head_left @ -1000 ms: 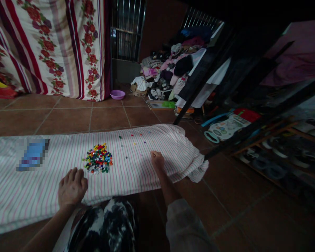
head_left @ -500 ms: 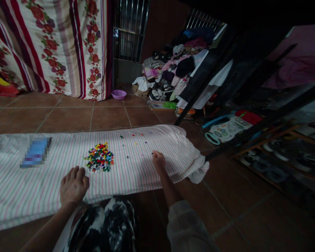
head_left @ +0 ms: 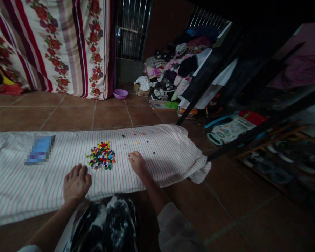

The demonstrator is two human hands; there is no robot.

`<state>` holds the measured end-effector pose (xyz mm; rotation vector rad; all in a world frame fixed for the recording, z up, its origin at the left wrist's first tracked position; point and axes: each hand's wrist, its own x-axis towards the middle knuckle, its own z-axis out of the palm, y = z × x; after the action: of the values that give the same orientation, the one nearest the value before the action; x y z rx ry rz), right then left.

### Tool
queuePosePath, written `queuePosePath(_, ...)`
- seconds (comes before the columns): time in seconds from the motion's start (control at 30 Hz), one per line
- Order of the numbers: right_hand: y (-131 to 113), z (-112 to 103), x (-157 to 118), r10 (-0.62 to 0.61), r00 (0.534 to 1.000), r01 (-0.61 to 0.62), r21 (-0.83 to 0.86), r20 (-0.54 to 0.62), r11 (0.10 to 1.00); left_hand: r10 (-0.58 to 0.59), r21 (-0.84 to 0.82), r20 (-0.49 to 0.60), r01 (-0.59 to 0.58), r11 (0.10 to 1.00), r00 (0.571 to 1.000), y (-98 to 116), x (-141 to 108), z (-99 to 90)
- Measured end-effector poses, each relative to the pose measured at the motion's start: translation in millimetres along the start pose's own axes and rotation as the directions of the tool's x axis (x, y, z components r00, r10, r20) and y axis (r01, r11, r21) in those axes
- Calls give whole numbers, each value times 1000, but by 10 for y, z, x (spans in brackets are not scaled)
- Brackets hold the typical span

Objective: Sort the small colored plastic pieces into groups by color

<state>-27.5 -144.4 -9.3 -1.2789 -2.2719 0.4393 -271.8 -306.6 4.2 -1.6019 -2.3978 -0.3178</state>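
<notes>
A heap of small multicoloured pieces (head_left: 102, 155), bead-sized, lies on a striped cloth (head_left: 170, 157). My left hand (head_left: 76, 182) rests palm down on the cloth, just left of and nearer than the heap, fingers loosely spread with nothing visible in them. To the right of the heap, my right hand (head_left: 138, 163) has its thumb and fingers pinched at a small dark grey piece (head_left: 129, 156) at cloth level. Beyond that hand, several single pieces lie apart, among them a green one (head_left: 123, 135), a yellow one (head_left: 137, 142) and a black one (head_left: 154, 152).
A blurred blue flat item (head_left: 40, 150) lies on the cloth at left. Past the cloth, a purple basin (head_left: 120, 93) stands on the tiled floor near a clothes pile (head_left: 173, 70). Dark slanted bars and a shoe rack (head_left: 278, 150) occupy the right side.
My right hand has moved left, from the black piece to the grey one near the heap. The black piece now lies free on the cloth. My left hand stays put.
</notes>
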Motion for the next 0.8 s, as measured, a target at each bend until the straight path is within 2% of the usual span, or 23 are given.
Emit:
queuePosePath(0.17, -90, 12, 15, 8, 998, -2, -95, 64, 995, 0, 0, -7, 0, 1000, 1000, -8, 7, 18)
queuePosePath(0.33, -93, -71, -180, 114, 992, -105, -138, 60, 985, 8, 4, -36, -8, 1000, 999, -15, 1, 22)
queuePosePath(0.47, -66, -51, -270, 178, 983, -173, -120, 39, 978, 14, 6, -40, -14, 1000, 999, -15, -6, 14)
queuePosePath(0.57, -27, -36, -259, 164, 986, -162, -63, 26, 985, 17, -1, -32, -17, 1000, 999, -16, -4, 12)
queuePosePath(0.67, 68, -79, -210, 152, 988, -152, 3, -32, 988, 16, -7, -22, -16, 1000, 1000, -18, -1, 16)
queuePosePath(0.8, 284, -185, -128, 227, 959, -233, -16, -169, 972, 6, -18, -11, -7, 1000, 1000, -19, -2, 20)
